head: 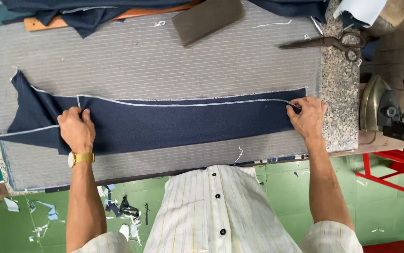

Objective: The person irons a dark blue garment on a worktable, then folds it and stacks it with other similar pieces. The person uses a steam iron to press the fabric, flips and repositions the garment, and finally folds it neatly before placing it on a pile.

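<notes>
A long navy fabric piece with white stitched edges lies stretched across the grey striped padded table. My left hand, with a gold watch on its wrist, pinches the fabric near its left end at a seam. At the cloth's right end my right hand grips the upper edge, next to the speckled stone slab. The cloth lies flat and taut between both hands.
Large scissors lie on the stone slab at the upper right. An iron rests on a stand to the right. A dark flat block and more navy cloth sit along the far edge. Fabric scraps litter the green floor.
</notes>
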